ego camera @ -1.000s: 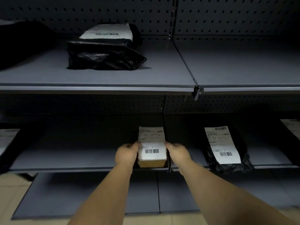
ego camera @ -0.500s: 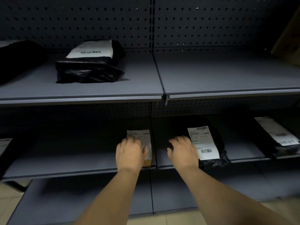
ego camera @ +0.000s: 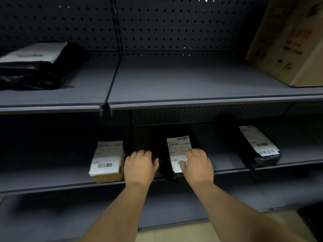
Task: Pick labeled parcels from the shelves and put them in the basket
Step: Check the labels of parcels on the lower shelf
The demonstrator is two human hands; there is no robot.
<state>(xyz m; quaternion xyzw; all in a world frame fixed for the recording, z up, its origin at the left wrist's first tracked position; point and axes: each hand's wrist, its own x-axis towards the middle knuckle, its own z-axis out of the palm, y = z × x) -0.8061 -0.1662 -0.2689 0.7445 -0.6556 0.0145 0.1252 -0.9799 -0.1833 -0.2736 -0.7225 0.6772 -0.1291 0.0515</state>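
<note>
We see the right hand (ego camera: pixel 198 165) palm down on the white label of a black parcel (ego camera: pixel 174 154), its fingers loosely spread and resting on it, not curled around it. The left hand (ego camera: pixel 139 165) is also palm down with relaxed fingers, over the dark left part of this parcel; if it touches we cannot tell. Just left of the left hand lies a small labeled box (ego camera: pixel 107 161), on the same middle shelf (ego camera: pixel 43 186).
</note>
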